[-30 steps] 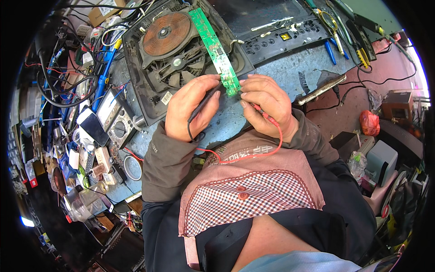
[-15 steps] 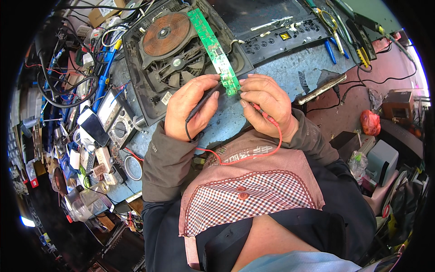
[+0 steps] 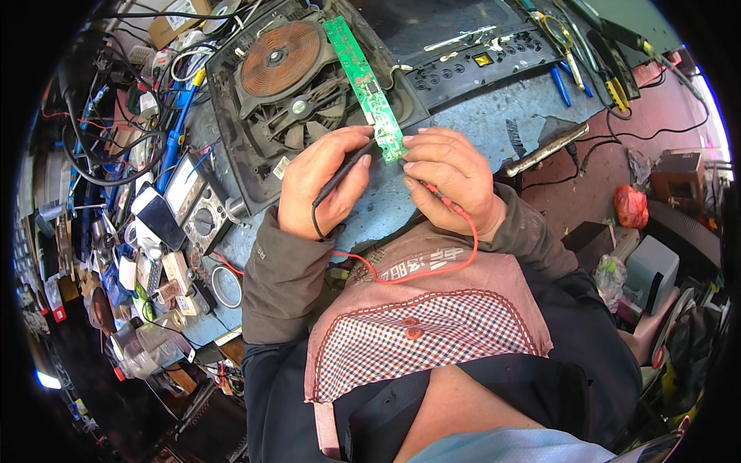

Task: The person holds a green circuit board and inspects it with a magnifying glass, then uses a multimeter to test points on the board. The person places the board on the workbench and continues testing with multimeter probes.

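A long green circuit board [image 3: 356, 71] slants over the opened body of an induction cooker [image 3: 239, 147], whose copper coil [image 3: 262, 69] and fan [image 3: 301, 108] show. At the board's near end, my left hand [image 3: 312, 181] is closed on a black test probe [image 3: 333, 184], its fingertips against the board's left edge. Opposite, my right hand [image 3: 459, 174] pinches a red test probe [image 3: 453, 205], with fingertips at the board's right edge. Fingers hide both probe tips, so contact with the board cannot be made out. A red lead [image 3: 417, 275] loops across my apron.
A multimeter [image 3: 204, 222] lies to the left, near a phone [image 3: 158, 218] and a metal ring [image 3: 226, 286]. Tangled cables and small parts crowd that side. A black panel [image 3: 486, 65], blue-handled pliers [image 3: 561, 86] and a worn bar [image 3: 548, 150] lie to the right.
Both hands and the board's near end have shifted slightly left. My right fingertips sit a little closer against the board's edge. Both probes stay in hand.
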`<action>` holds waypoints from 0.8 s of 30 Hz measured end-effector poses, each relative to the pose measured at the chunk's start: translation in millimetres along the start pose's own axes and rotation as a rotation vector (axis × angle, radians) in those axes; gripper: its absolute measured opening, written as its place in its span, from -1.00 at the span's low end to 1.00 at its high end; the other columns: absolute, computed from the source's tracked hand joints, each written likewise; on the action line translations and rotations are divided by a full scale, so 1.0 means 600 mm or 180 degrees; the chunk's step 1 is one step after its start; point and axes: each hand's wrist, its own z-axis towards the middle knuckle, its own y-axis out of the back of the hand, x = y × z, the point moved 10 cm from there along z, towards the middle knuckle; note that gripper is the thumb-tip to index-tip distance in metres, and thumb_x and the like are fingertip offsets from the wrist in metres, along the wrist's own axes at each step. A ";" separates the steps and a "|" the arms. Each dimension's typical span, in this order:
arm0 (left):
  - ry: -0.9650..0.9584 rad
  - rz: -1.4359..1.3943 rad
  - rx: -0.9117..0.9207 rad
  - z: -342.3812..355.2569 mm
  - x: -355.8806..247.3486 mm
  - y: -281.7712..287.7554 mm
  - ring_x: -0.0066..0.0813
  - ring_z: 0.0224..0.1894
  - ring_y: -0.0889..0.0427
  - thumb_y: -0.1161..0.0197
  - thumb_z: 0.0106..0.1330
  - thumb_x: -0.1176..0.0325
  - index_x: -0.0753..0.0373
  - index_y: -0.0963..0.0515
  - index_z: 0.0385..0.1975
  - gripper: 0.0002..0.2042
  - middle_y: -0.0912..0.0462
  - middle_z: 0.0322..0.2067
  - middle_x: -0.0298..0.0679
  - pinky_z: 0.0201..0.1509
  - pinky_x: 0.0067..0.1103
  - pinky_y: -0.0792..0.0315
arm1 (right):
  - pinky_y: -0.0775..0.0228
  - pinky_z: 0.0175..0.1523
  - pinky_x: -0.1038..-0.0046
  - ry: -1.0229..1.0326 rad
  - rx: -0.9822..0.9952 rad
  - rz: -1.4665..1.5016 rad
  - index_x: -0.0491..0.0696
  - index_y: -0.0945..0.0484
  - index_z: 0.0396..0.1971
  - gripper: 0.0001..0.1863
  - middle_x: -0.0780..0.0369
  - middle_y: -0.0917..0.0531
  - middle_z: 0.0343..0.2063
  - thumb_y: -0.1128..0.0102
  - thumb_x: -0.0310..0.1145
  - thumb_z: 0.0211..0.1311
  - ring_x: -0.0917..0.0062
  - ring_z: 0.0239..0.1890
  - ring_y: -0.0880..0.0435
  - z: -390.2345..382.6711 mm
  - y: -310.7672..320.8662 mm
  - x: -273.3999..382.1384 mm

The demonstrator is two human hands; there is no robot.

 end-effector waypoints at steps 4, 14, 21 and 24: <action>0.0016 0.0014 0.0016 -0.001 0.002 0.000 -0.09 0.11 -0.86 -0.40 0.42 0.62 0.41 -0.67 0.06 -0.75 -0.82 0.10 0.05 0.22 -0.37 -0.69 | -0.74 0.18 0.10 -0.0046 -0.0022 -0.0143 -0.14 -0.72 -0.15 -0.67 0.10 -0.79 -0.11 -0.60 -0.62 0.07 0.11 -0.02 -0.85 0.002 -0.004 0.001; 0.0058 -0.0002 0.0038 0.001 0.000 0.001 -0.10 0.10 -0.86 -0.41 0.42 0.62 0.40 -0.68 0.07 -0.74 -0.82 0.09 0.04 0.20 -0.38 -0.69 | -0.78 0.16 0.09 -0.0016 -0.0065 -0.0333 -0.18 -0.70 -0.15 -0.64 0.04 -0.75 -0.10 -0.56 -0.67 0.00 0.04 -0.04 -0.84 0.000 -0.015 0.009; -0.0107 0.0174 0.0039 0.001 -0.006 0.000 0.00 0.15 -0.83 -0.46 0.38 0.61 0.38 -0.68 0.06 -0.72 -0.81 0.08 0.03 0.22 -0.33 -0.68 | -0.78 0.21 0.04 -0.0066 -0.0163 -0.0377 -0.20 -0.68 -0.15 -0.68 0.02 -0.76 -0.12 -0.50 -0.69 0.05 0.03 0.01 -0.86 -0.001 -0.009 0.006; -0.0454 0.0601 -0.0005 0.012 -0.029 0.003 0.06 0.21 -0.80 -0.46 0.38 0.60 0.38 -0.67 0.04 -0.74 -0.80 0.09 0.03 0.27 -0.28 -0.66 | -0.79 0.20 0.03 -0.0049 -0.0187 -0.0382 -0.19 -0.68 -0.17 -0.68 0.04 -0.76 -0.13 -0.51 -0.69 0.04 0.05 -0.03 -0.85 0.002 -0.005 0.007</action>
